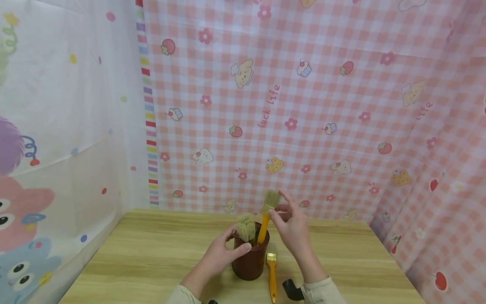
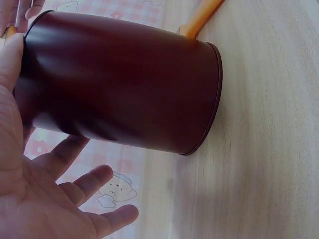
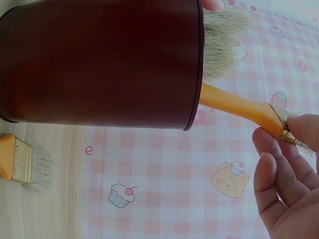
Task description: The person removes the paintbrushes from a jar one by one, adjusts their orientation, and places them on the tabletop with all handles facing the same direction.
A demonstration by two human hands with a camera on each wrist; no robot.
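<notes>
A dark red-brown cylindrical brush pot point(image 1: 248, 264) stands on the table, with several pale bristle heads point(image 1: 246, 227) showing above its rim. My left hand point(image 1: 224, 253) holds the pot at the rim, thumb on the near side. In the left wrist view, the other fingers point(image 2: 94, 181) spread beside the wall. Thumb and fingers of my right hand point(image 1: 294, 228) pinch a paintbrush point(image 1: 264, 221) at its metal band. Its bristles point up, and the lower end of its orange handle point(image 3: 229, 102) is inside the pot, hidden by the wall.
A second orange-handled paintbrush point(image 1: 272, 274) lies on the wooden table point(image 1: 159, 249), right of the pot. Near the right sleeve is a black curved object point(image 1: 293, 290). A pink checked cloth point(image 1: 288, 97) hangs behind the table, and a white patterned one point(image 1: 76, 126) at left.
</notes>
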